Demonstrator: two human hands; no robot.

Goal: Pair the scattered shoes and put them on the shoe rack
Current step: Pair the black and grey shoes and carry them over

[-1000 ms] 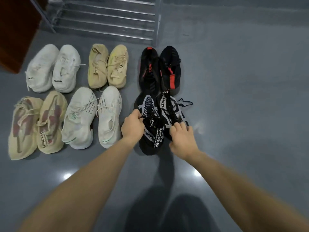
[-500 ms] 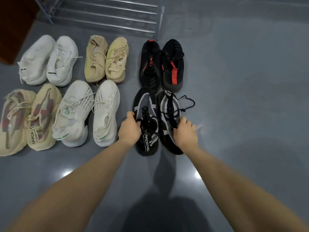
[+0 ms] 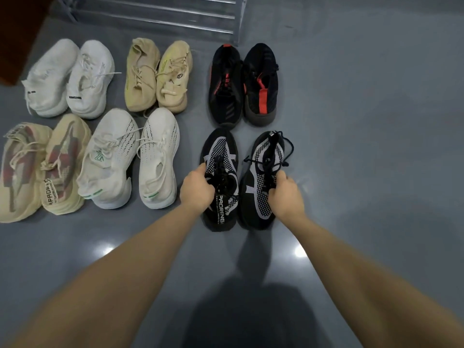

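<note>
From the head camera, the left hand (image 3: 195, 189) grasps the left black-and-grey shoe (image 3: 220, 177) and the right hand (image 3: 285, 194) grasps its mate (image 3: 261, 182), side by side on the grey floor (image 3: 364, 146), near the shoe rack (image 3: 160, 13) at its far edge.

Bare floor (image 3: 364, 146) lies open right of the black-and-red pair (image 3: 242, 84), running up beside the shoe rack (image 3: 160, 13). Left of it, the tan pair (image 3: 158, 76) and white pair (image 3: 70, 76) crowd the rack's front, touching shoulder to shoulder
</note>
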